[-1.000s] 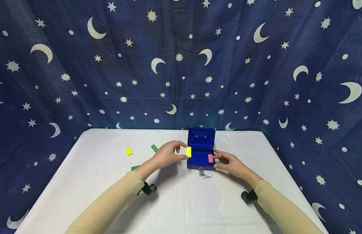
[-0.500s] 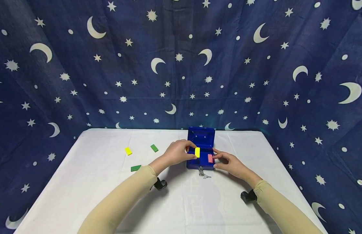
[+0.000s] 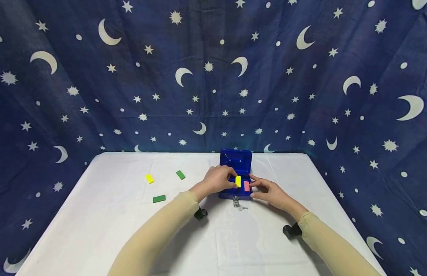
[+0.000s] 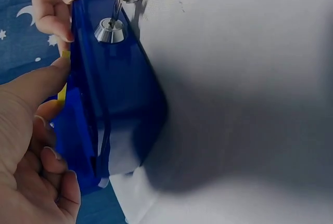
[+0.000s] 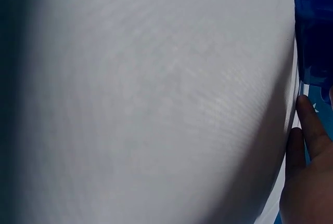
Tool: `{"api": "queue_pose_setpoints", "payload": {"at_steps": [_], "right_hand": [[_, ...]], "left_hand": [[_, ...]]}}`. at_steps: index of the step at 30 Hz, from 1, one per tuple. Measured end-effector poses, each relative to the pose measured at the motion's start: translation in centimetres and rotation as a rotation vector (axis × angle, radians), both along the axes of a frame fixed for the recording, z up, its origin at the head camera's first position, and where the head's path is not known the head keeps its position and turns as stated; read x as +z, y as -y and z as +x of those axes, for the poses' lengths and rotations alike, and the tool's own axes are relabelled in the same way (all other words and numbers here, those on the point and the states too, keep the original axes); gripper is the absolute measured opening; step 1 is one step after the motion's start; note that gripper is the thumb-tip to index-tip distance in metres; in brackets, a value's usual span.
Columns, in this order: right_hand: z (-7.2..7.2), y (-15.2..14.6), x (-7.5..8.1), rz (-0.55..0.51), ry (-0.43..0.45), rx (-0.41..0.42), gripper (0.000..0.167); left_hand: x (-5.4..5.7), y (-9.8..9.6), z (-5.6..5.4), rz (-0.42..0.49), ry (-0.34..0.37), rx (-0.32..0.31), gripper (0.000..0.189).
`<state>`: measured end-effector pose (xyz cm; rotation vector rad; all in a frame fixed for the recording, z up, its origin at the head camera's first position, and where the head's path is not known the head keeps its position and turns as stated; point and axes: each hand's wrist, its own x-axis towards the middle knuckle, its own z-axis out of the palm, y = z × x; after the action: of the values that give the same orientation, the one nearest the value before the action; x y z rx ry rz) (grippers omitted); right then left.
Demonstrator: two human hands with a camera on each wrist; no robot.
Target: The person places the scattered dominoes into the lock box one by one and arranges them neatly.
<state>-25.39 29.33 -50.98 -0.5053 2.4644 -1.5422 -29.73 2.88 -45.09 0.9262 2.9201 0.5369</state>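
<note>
My left hand (image 3: 218, 179) pinches a yellow block (image 3: 238, 181) between thumb and fingers, above the inside of an open blue cash box (image 3: 235, 196). In the left wrist view, the thumb (image 4: 44, 83) presses the thin yellow edge from one side. A pink block (image 3: 246, 186) is in the right part of the box, near the right hand's fingertips. My right hand (image 3: 271, 194) holds the box's right side, thumb by the front corner and fingers at the side wall. Only part of that hand shows in the right wrist view.
Keys (image 3: 242, 207) hang from the lock (image 3: 235, 199) on the box's front. To the left lie a yellow block (image 3: 149, 179) and two green blocks, one farther back (image 3: 180, 174) and one nearer (image 3: 159, 199). The raised lid (image 3: 235, 161) stands behind the box.
My left hand has carried the yellow block rightward, from the box's left wall to over its interior, close to the pink block. The right hand has kept its place.
</note>
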Motion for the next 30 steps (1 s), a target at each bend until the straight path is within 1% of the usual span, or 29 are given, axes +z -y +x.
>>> {"api": "queue_pose_setpoints", "payload": {"at_steps": [6, 11, 19, 25, 30], "right_hand": [[0.0, 0.1, 0.1, -0.004, 0.005, -0.006, 0.033], [0.2, 0.2, 0.4, -0.005, 0.017, -0.007, 0.033], [0.2, 0.1, 0.4, -0.016, 0.022, -0.007, 0.037], [0.1, 0.0, 0.1, -0.041, -0.001, 0.004, 0.039], [0.0, 0.0, 0.0, -0.054, -0.011, 0.011, 0.039]], "left_hand": [[-0.3, -1.3, 0.0, -0.062, 0.018, -0.005, 0.046], [-0.5, -1.9, 0.0, -0.087, 0.038, 0.012, 0.044], [-1.4, -2.6, -0.1, -0.152, -0.004, 0.076, 0.041], [-1.7, -3.0, 0.0, -0.195, -0.025, 0.075, 0.039], [-1.8, -3.1, -0.1, -0.208, -0.028, 0.075, 0.04]]}}
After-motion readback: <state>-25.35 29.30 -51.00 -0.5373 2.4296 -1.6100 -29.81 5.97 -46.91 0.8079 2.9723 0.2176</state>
